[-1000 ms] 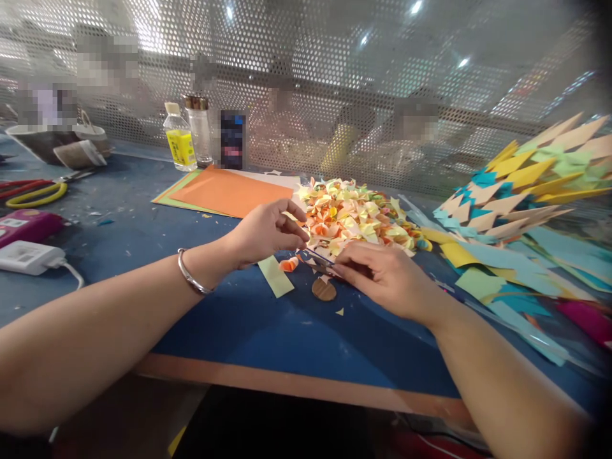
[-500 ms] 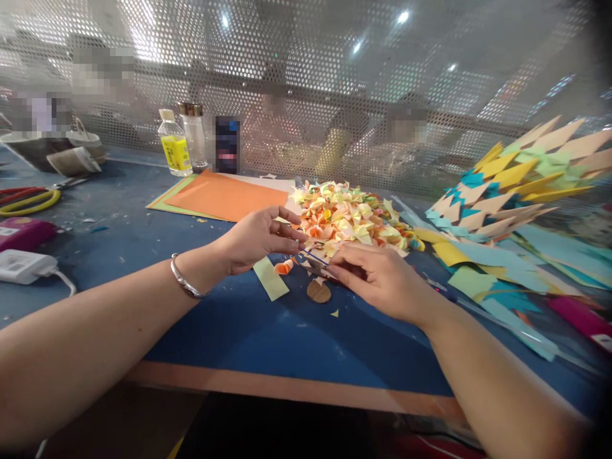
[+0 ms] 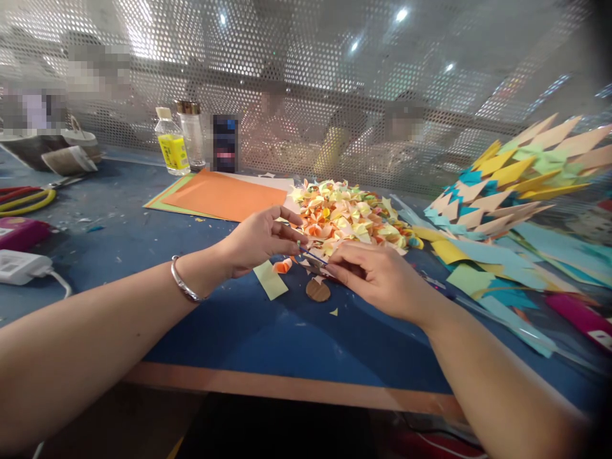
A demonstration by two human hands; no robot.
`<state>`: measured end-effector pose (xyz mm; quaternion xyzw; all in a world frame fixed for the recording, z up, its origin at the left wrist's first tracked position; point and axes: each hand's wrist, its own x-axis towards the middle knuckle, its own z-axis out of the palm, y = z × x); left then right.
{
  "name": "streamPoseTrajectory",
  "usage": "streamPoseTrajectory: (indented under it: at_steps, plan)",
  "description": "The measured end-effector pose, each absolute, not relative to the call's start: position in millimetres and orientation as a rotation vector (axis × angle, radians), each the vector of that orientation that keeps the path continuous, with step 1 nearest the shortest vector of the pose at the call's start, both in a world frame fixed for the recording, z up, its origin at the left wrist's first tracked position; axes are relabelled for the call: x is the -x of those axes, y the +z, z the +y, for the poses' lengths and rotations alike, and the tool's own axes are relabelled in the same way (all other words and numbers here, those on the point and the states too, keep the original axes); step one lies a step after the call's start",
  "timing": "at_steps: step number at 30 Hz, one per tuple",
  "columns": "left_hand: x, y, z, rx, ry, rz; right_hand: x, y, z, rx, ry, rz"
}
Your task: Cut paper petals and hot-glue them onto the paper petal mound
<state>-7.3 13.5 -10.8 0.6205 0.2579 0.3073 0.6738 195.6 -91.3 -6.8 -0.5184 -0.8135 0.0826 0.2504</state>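
My right hand is closed in a pinch on a thin dark blue stick, which slants up leftward to my left hand. The fingers of my left hand are bent, thumb and forefinger together at the stick's far end. A tiny greenish bit shows at those fingertips, too small to name. Below the hands lie a small curled orange paper piece, a pale green paper strip and a round wooden disc. Just behind the hands is a heap of folded paper flowers, mostly yellow and orange.
Orange and green paper sheets lie behind my left hand. A bottle and a tumbler stand near the perforated screen. Scissors and a white charger are at left; a pointed-paper construction is at right.
The hands and the stick stay almost in place. The greenish bit at my left fingertips shows more plainly now. The whole view has shifted very slightly.
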Motion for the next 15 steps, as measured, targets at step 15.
streamPoseTrajectory:
  at_steps: [15]
  plan:
    - [7.1,-7.0,7.4,-1.35,0.653,0.571,-196.5,-7.8,-90.8,1.406,0.176,-2.234]
